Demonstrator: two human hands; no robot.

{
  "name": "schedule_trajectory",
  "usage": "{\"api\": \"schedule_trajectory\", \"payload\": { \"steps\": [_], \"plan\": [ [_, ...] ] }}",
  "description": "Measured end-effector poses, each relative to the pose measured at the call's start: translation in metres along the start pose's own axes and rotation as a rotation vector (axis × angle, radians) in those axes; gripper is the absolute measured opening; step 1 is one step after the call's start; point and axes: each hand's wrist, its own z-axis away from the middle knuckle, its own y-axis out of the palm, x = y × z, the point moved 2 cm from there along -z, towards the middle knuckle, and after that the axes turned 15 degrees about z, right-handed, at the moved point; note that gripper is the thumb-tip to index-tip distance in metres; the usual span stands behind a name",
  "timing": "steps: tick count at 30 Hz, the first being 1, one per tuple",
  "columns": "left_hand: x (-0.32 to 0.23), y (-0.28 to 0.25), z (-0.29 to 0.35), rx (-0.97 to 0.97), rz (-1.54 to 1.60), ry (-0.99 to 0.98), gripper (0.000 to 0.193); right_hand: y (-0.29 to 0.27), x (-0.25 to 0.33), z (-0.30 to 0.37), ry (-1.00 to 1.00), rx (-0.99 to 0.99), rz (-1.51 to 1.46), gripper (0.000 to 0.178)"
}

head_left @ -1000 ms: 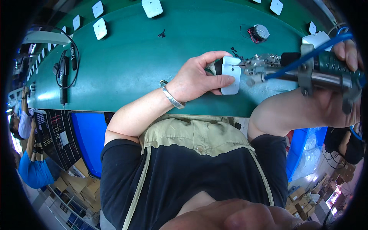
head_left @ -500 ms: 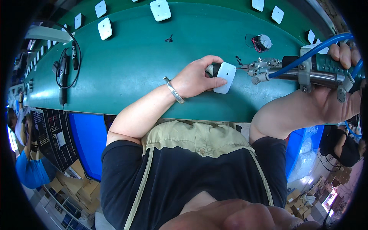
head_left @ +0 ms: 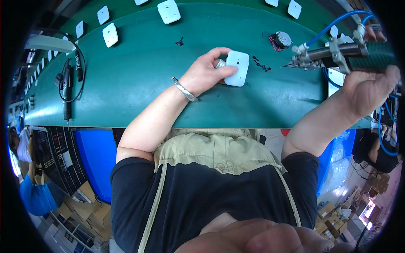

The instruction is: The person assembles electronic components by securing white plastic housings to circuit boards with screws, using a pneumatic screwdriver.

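My left hand is closed on a white rounded casing, thumb across its face. Small dark holes show in that face. Off to the right, my right hand grips a powered screwdriver with a dark ribbed body, metal brackets and a blue hose. Its thin tip points left, apart from the casing. Between tip and casing, several small black screws lie on the green table.
A round metal motor-like part with wires sits at the back right. More black screws lie farther back. White casings line the far side. A black pen-shaped tool and a marker are at left.
The screwdriver tip has come away from the casing, and my right hand has swung the tool up and turned it. The casing has shifted slightly left and turned more face-up.
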Motion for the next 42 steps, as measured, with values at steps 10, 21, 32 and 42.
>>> {"api": "schedule_trajectory", "payload": {
  "steps": [10, 21, 32, 42],
  "plan": [
    [0.014, 0.021, 0.006, 0.21, 0.543, -0.197, 0.042, -0.028, 0.002, 0.012, -0.124, -0.142, 0.378, 0.034],
    [-0.005, 0.015, 0.021, -0.176, -0.359, 0.49, 0.048, 0.094, -0.035, 0.153, 0.615, 0.282, 0.047, 0.067],
    [-0.027, 0.014, 0.027, -0.058, -0.587, 0.595, 0.044, 0.105, -0.063, 0.175, 0.838, 0.255, -0.245, 0.047],
    [-0.019, 0.016, 0.023, -0.094, -0.341, 0.456, 0.042, 0.11, -0.067, 0.178, 1.034, 0.062, -0.463, 0.042]
  ]
}}
